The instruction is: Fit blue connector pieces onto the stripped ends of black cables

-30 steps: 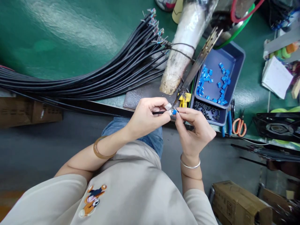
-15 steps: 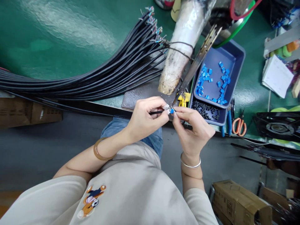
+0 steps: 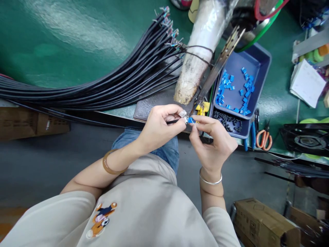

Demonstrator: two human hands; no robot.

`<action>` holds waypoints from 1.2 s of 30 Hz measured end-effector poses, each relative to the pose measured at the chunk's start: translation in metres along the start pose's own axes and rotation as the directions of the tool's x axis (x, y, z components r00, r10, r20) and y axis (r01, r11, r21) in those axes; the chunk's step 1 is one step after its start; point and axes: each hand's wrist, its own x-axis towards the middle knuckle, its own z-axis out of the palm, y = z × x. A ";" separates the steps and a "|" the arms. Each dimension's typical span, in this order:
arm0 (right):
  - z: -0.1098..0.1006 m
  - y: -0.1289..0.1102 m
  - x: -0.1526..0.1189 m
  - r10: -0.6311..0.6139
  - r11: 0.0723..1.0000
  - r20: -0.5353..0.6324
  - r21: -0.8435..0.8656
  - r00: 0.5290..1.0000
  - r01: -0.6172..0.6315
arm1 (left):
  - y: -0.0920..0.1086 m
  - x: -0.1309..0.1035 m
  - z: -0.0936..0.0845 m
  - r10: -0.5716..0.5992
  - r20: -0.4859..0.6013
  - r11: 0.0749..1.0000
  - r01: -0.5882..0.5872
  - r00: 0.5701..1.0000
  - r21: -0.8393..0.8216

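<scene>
My left hand (image 3: 164,125) is closed around the end of a black cable (image 3: 172,121), its thumb and forefinger pinched near the tip. White covering shows on that fingertip. A small blue connector (image 3: 191,120) sits at the cable's end, between my two hands. From the other side my right hand (image 3: 212,137) pinches at the connector with thumb and forefinger. Thin light wires show against the blue part, too fine to make out fully. Just behind the fingers is a yellow tool or fixture (image 3: 202,108), partly covered.
A bundle of black cables (image 3: 102,84) with stripped ends lies at left. A wrapped white tube (image 3: 191,68) and a metal bar (image 3: 218,67) slant overhead. A blue tray (image 3: 264,72) holds blue connectors, above black pieces (image 3: 226,120). Orange-handled scissors (image 3: 264,139) lie right.
The blue connector shows more between my fingertips, and my right fingers have shifted slightly to the right. My left hand still grips the cable. The whole view has drifted a little.
</scene>
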 end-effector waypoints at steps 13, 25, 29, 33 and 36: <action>-0.003 0.000 0.005 -0.030 0.999 0.013 -0.045 0.999 0.030 | 0.005 0.001 0.001 0.013 -0.039 1.000 -0.013 0.999 0.004; -0.002 -0.001 0.002 -0.030 0.998 0.027 -0.051 0.999 0.031 | 0.001 0.000 -0.001 -0.012 -0.001 1.000 0.012 1.000 -0.008; -0.001 -0.002 0.000 -0.025 0.999 0.000 -0.045 1.000 0.025 | 0.000 0.000 0.000 -0.013 0.008 1.000 0.013 1.000 -0.010; 0.000 -0.004 -0.002 0.030 1.000 -0.023 0.001 0.999 -0.030 | 0.000 -0.001 -0.001 -0.025 0.027 0.998 0.027 0.999 -0.057; 0.001 -0.005 -0.004 0.123 0.988 -0.004 0.091 0.992 -0.122 | 0.001 -0.002 -0.004 -0.052 0.044 0.994 0.056 0.998 -0.099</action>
